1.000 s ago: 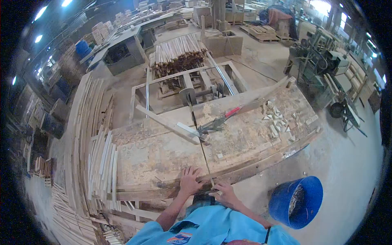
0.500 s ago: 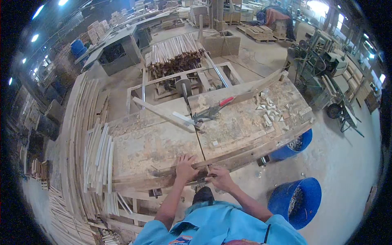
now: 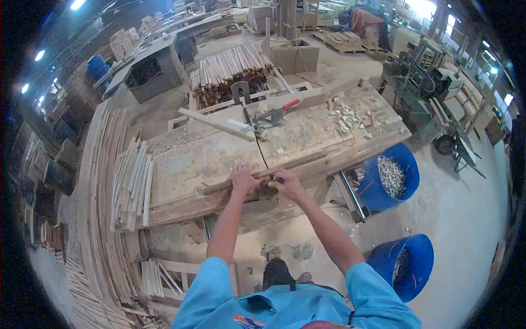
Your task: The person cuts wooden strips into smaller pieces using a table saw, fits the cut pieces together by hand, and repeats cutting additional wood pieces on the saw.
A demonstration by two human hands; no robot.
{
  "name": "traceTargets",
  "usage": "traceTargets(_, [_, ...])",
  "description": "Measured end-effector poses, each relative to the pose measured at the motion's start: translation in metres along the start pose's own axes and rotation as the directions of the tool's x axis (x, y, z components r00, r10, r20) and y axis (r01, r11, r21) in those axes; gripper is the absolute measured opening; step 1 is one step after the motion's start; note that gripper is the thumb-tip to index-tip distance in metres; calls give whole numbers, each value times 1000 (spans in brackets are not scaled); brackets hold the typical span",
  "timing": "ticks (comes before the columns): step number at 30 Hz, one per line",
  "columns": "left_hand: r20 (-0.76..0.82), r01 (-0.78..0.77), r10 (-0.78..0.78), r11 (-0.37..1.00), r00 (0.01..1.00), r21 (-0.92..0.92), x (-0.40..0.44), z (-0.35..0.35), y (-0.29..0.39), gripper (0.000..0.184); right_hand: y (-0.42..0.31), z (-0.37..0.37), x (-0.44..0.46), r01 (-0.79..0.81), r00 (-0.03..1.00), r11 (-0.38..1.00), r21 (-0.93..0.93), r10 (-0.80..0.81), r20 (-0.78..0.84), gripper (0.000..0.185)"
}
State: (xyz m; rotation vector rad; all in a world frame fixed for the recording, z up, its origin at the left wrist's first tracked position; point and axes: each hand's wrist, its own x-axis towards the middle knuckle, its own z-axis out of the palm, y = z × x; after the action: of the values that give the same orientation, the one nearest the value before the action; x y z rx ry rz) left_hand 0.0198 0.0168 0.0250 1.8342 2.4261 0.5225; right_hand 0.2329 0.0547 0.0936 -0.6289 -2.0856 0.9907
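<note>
My left hand rests on the near edge of the wooden saw table, its fingers spread over the top. Just right of it, my right hand is closed at the same edge, beside the end of the dark slot; what its fingers hold is too small to make out. Farther back along the slot lie a red-handled tool and a short pale wood strip on a longer board. Small wood offcuts are scattered at the table's right.
Thin wood strips lie at the left end, beside long boards. Two blue tubs with offcuts stand at the right on the floor. Behind the table is a stack of sticks; a wheelbarrow stands far right.
The table now appears pushed farther forward, with more floor and a rail visible beneath it. Both arms have stretched forward. The upright disc part in the slot now sits nearer the stick stack.
</note>
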Motion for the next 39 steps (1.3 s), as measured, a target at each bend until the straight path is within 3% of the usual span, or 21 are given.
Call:
traceTargets(8, [38, 30, -28, 999, 999, -43, 7, 23, -11, 67, 28, 19, -12, -113, 986, 993, -37, 107, -129, 27])
traceTargets(10, [56, 41, -38, 998, 998, -51, 1, 8, -5, 66, 23, 19, -13, -82, 987, 993, -81, 70, -142, 28])
traceTargets(13, [176, 82, -65, 992, 982, -92, 0, -6, -2, 73, 20, 14, -8, -56, 993, 993, -108, 43, -114, 30])
traceTargets(16, [91, 49, -45, 998, 995, -44, -1, -2, -3, 72, 17, 17, -9, -91, 987, 974, -207, 61, -146, 30])
traceTargets(19, [73, 15, -12, 999, 997, -49, 1, 2, -9, 70, 18, 14, -6, -204, 979, 972, -120, 201, -35, 33])
traceTargets(22, [5, -18, 18, 999, 1000, -27, 2, 7, -15, 67, 12, 17, -3, -183, 983, 970, -158, 175, -62, 33])
traceTargets(25, [57, 26, -21, 996, 998, -82, 3, -14, -7, 66, -3, 12, 5, -94, 993, 971, -219, 76, -91, 32])
traceTargets(26, [99, 8, -3, 999, 995, -48, 7, -18, -7, 67, -10, 6, 10, -199, 980, 968, -151, 201, 0, 31])
traceTargets(29, [119, 19, -8, 996, 993, -88, 12, -30, -4, 69, -1, -3, 18, -235, 961, 956, -175, 256, 107, 32])
traceTargets(32, [58, 16, -8, 991, 998, -129, 15, -20, -6, 66, 27, -15, 38, -485, 849, 870, 89, 444, 284, 33])
traceTargets(34, [105, 24, -11, 993, 994, -117, 15, -17, -7, 69, 91, -17, 58, -462, 865, 887, 11, 448, 227, 31])
traceTargets(36, [139, 25, -11, 995, 990, -100, 18, -20, -6, 71, 169, -27, 95, -685, 719, 727, 46, 666, 198, 29])
traceTargets(38, [160, 25, -11, 996, 987, -81, 20, -28, -2, 71, 182, -45, 152, -562, 767, 607, 562, 637, 80, 24])
traceTargets(39, [156, 25, -10, 995, 988, -92, 20, -28, -1, 71, 204, -47, 177, -524, 751, 593, 611, 661, 3, 20])
